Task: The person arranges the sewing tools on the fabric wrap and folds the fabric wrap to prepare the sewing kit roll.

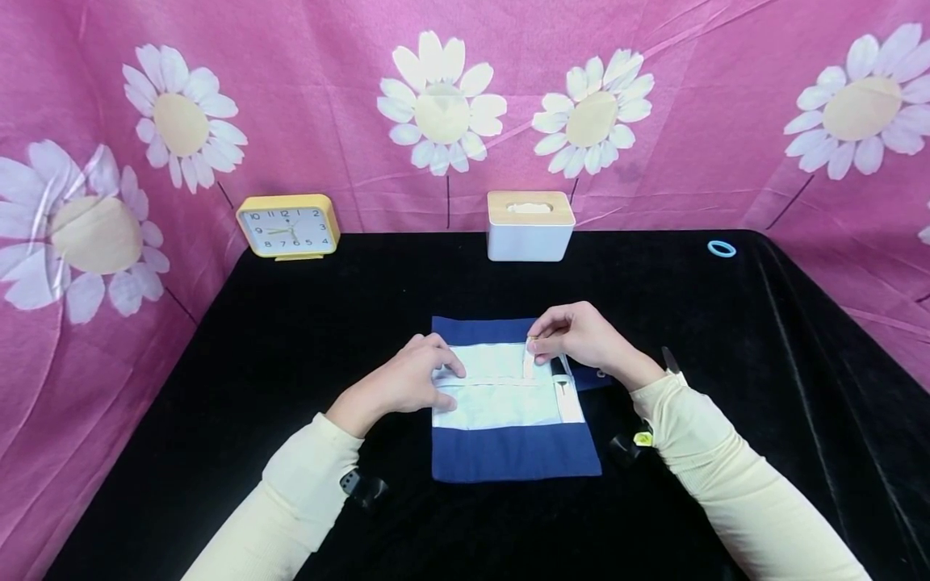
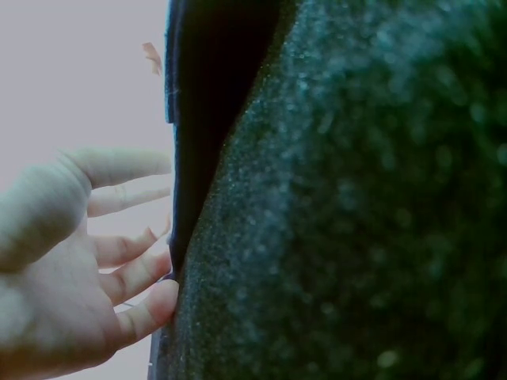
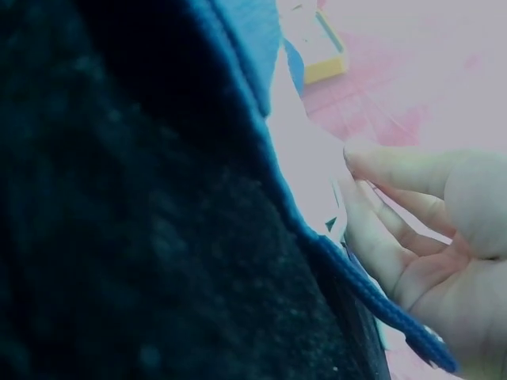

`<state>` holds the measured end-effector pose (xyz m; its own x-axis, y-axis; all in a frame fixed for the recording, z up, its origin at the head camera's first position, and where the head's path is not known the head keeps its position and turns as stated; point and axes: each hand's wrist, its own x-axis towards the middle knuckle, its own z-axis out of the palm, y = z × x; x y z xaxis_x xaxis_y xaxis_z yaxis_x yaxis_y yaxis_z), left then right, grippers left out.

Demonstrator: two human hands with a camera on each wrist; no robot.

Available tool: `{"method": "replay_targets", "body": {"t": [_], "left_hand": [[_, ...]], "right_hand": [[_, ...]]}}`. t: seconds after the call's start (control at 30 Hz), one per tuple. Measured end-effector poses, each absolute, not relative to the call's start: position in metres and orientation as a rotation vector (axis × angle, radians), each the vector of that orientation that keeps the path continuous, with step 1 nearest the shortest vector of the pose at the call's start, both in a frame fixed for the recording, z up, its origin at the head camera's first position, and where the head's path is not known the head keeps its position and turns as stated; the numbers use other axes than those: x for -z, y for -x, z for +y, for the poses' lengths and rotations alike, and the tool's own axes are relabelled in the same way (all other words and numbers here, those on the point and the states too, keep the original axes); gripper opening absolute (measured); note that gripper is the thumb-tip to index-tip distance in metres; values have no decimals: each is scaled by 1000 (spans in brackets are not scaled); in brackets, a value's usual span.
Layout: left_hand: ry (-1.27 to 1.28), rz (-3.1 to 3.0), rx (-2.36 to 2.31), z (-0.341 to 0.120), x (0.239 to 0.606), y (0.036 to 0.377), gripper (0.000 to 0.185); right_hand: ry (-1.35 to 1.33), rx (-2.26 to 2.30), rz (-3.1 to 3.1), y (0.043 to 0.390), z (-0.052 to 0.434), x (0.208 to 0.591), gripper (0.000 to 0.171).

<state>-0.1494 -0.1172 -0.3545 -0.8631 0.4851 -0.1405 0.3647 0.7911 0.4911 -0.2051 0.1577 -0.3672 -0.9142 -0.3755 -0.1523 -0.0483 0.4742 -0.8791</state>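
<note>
A navy blue cloth roll lies open on the black table, with a white pocket panel across its middle. My left hand rests on the panel's left edge, fingers pressing it down; the left wrist view shows that left hand with its fingers spread beside the blue edge. My right hand pinches a small cream strip standing at the panel's upper right. In the right wrist view the right hand is next to a blue cord. A dark item lies just below that hand.
A yellow clock stands at the back left and a white tissue box at the back centre. A small blue ring lies at the back right. A pink daisy backdrop encloses the table on three sides.
</note>
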Motion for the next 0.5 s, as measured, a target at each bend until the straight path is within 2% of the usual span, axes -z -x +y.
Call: {"method": "replay_targets", "body": {"t": [0.5], "left_hand": [[-670,2720,-684,-116,353,149,29]], "right_hand": [[394,1413,2371,207,163,366,16]]}}
